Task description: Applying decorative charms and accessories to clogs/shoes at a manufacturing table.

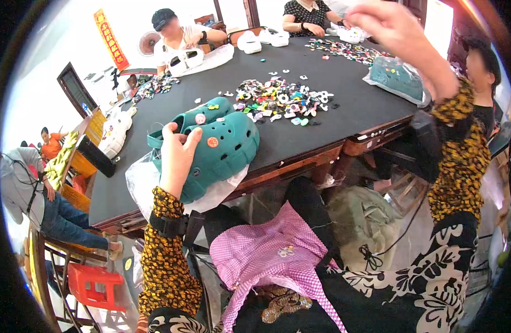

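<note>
Looks like a small home workshop for shoe assembly: several people sit round a big black tabletop (322, 105) with heaps of small colourful plastic charms (283, 100) and teal foam clogs (222, 147).

The left hand (178, 158) grips a teal clog (225, 150) by its heel side, fingers curled over the rim, the shoe resting on a clear plastic bag (139, 183) at the near edge of the black table (322, 105). Just beyond the clog lies a heap of small coloured shoe charms (283, 100) — well apart from either hand. The right hand (386, 25) is lifted high over the far side of the table, fingers bent — whether it holds anything cannot be made out.
</note>
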`<state>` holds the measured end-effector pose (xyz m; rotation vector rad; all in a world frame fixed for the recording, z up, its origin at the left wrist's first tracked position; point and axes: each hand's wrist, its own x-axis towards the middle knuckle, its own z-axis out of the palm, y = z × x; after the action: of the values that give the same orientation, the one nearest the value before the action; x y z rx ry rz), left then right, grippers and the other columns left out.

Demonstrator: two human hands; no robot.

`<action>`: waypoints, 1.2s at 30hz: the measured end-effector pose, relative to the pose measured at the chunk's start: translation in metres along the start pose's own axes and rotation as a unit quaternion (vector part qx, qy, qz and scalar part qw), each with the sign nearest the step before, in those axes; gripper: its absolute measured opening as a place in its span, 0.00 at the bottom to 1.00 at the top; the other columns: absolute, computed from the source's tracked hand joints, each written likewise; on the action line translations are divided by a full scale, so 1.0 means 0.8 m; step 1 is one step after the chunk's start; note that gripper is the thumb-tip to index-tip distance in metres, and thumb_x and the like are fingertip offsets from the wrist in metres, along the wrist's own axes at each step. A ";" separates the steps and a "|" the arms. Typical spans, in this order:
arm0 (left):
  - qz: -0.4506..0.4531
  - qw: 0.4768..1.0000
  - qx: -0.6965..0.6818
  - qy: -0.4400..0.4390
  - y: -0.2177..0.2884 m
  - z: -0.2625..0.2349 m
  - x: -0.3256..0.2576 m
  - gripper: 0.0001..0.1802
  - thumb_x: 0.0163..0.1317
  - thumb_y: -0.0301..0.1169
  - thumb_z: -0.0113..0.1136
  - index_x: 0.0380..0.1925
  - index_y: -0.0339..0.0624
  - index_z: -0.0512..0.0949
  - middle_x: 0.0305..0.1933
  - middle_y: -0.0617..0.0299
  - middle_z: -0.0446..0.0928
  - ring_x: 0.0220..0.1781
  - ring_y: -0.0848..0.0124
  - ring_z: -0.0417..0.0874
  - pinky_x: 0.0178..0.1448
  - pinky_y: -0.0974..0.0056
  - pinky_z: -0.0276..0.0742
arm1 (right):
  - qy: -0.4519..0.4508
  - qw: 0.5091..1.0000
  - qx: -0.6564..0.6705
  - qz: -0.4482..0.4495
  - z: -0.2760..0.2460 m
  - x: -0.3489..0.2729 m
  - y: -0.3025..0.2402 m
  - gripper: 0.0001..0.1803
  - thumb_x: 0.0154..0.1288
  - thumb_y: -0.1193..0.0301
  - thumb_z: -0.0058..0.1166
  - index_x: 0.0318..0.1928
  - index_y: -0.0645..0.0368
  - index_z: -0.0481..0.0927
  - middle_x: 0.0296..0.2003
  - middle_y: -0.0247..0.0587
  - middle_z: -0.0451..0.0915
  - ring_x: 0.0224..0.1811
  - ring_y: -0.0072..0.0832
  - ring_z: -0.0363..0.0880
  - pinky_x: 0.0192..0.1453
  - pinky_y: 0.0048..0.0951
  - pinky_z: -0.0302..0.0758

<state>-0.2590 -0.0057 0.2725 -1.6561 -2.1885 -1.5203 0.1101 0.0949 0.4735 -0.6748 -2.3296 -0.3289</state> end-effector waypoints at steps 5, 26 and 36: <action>-0.100 0.980 -0.152 -0.087 -0.005 0.000 0.011 0.46 0.55 0.45 0.67 0.63 0.27 0.56 0.42 0.50 0.79 0.38 0.67 0.81 0.42 0.65 0.76 | -0.033 0.985 0.065 -0.156 0.125 0.040 -0.004 0.11 0.65 0.68 0.50 0.37 0.63 0.80 0.31 0.46 0.80 0.31 0.32 0.79 0.37 0.30 0.74; -0.216 0.919 -0.302 -0.136 0.009 -0.008 0.028 0.23 0.54 0.22 0.55 0.53 0.34 0.69 0.35 0.61 0.77 0.36 0.77 0.76 0.42 0.71 0.74 | -0.106 0.934 0.328 -0.098 0.306 0.087 -0.034 0.14 0.65 0.69 0.46 0.42 0.65 0.80 0.37 0.50 0.83 0.39 0.40 0.81 0.46 0.35 0.75; -0.162 0.945 -0.251 -0.136 0.008 0.005 0.026 0.13 0.63 0.29 0.56 0.46 0.35 0.72 0.37 0.67 0.75 0.39 0.81 0.73 0.45 0.73 0.70 | -0.120 0.912 0.373 -0.116 0.387 0.137 -0.084 0.15 0.67 0.70 0.43 0.46 0.67 0.77 0.41 0.56 0.81 0.45 0.47 0.80 0.51 0.40 0.75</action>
<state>-0.2618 0.0121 0.2855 -1.7839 -2.4562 -2.2162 -0.1645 0.2052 0.3159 -0.0552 -2.5007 0.5629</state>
